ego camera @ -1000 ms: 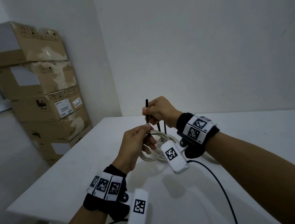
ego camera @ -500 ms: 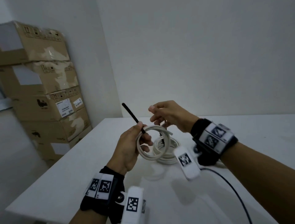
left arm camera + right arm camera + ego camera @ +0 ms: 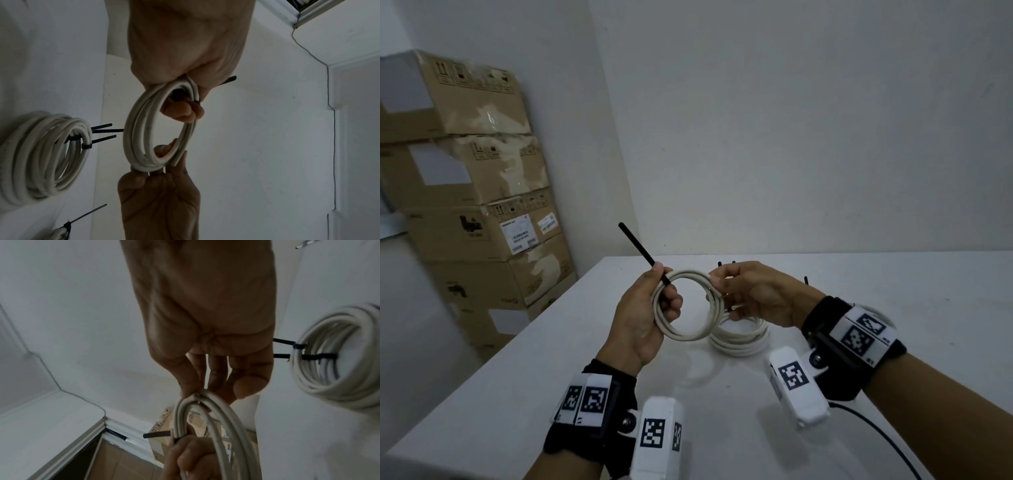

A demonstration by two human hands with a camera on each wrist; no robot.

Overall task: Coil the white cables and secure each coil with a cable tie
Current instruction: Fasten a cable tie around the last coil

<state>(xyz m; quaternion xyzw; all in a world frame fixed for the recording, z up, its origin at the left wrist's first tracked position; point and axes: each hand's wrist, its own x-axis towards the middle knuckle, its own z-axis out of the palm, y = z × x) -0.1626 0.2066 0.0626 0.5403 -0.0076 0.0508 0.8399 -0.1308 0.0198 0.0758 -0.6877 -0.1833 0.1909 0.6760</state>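
Note:
I hold a small white cable coil (image 3: 688, 334) upright above the white table (image 3: 524, 383). My left hand (image 3: 654, 308) grips the coil's left side where a black cable tie (image 3: 637, 244) wraps it, the tie's tail sticking up and left. My right hand (image 3: 736, 291) pinches the coil's right side between thumb and fingertips. In the left wrist view the coil (image 3: 144, 138) hangs between both hands, and the tie's tail (image 3: 228, 80) juts out by my left thumb. The right wrist view shows the coil (image 3: 205, 418) and the tie's tail (image 3: 157, 434).
A pile of tied white coils (image 3: 739, 337) lies on the table behind my hands, black tie tails (image 3: 102, 129) sticking out. Another tied coil (image 3: 59, 233) lies nearby. Stacked cardboard boxes (image 3: 465, 205) stand left of the table. A black wire (image 3: 873, 431) trails from my right wrist.
My right hand let go of the tie's tail and moved to pinch the coil's right side. My left hand lifted the tied coil clear of the pile and turned it to face me.

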